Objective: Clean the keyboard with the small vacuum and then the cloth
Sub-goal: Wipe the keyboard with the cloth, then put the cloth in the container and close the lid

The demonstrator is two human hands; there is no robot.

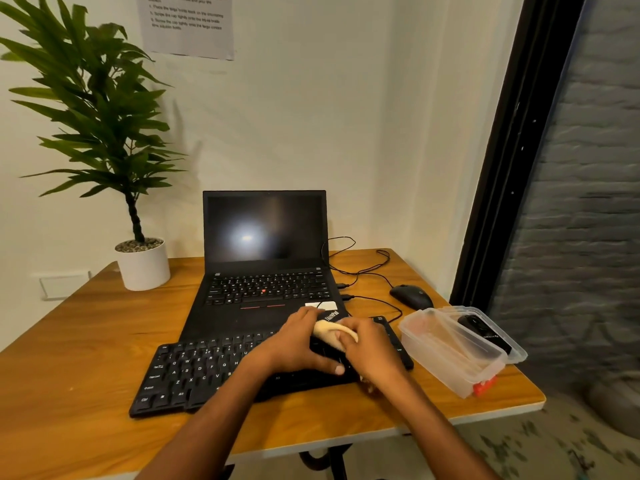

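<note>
A black external keyboard [194,372] lies on the wooden table [69,358] in front of an open black laptop [265,265]. My left hand [298,344] and my right hand [372,351] are both over the keyboard's right half, holding a bunched cream cloth [330,332] between them against the keys. The small black vacuum [483,332] lies on the lid of a clear plastic box [446,355] at the right. The keyboard's right part is mostly hidden by my hands.
A black wired mouse [412,296] sits behind the plastic box, with cables [360,271] running to the laptop's right side. A potted plant in a white pot [143,265] stands at the back left. The table's right edge [519,386] is next to the box.
</note>
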